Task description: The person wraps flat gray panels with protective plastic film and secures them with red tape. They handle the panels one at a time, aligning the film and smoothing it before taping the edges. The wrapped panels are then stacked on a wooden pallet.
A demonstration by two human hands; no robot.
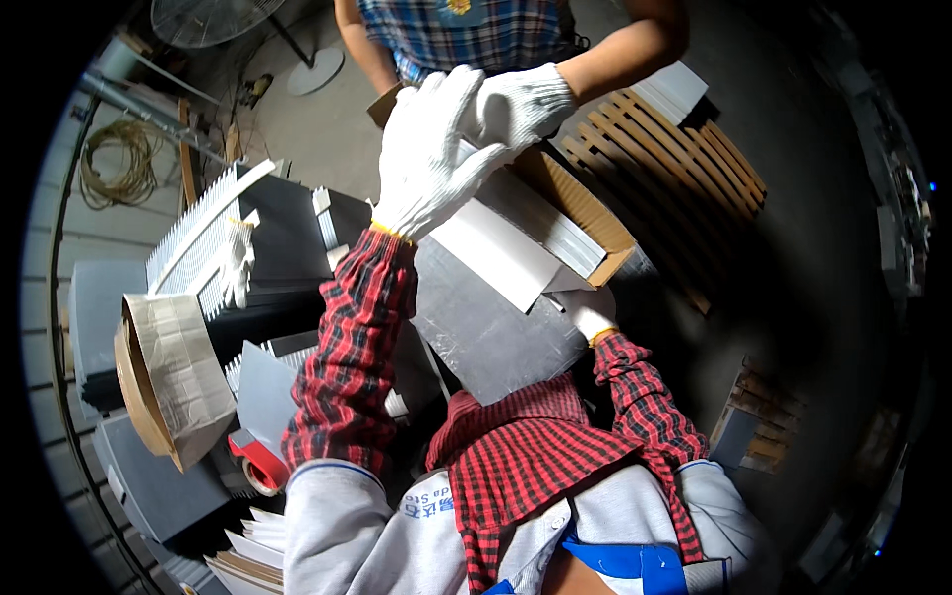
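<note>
My left hand (431, 164), in a white knit glove, reaches to the far end of a folded white sheet (501, 253). Its fingers are stretched out and its thumb stands apart. A co-worker's gloved hand (521, 104) is right beside it, partly overlapped by my glove. Also gloved, my right hand (590, 309) is at the near right corner of the white sheet, its fingers mostly hidden by it. The sheet lies along an open cardboard box (605, 223), where pale flat pieces (570, 243) show inside. Under them is a scuffed grey board (486, 342).
On the left are stacked grey panels (288, 233), a white glove (238, 263), a paper-covered carton (178, 367) and a red tape roll (260, 464). Wooden slats (674, 154) lie at the far right. A fan base (317, 71) stands at the back; a co-worker (466, 35) is opposite.
</note>
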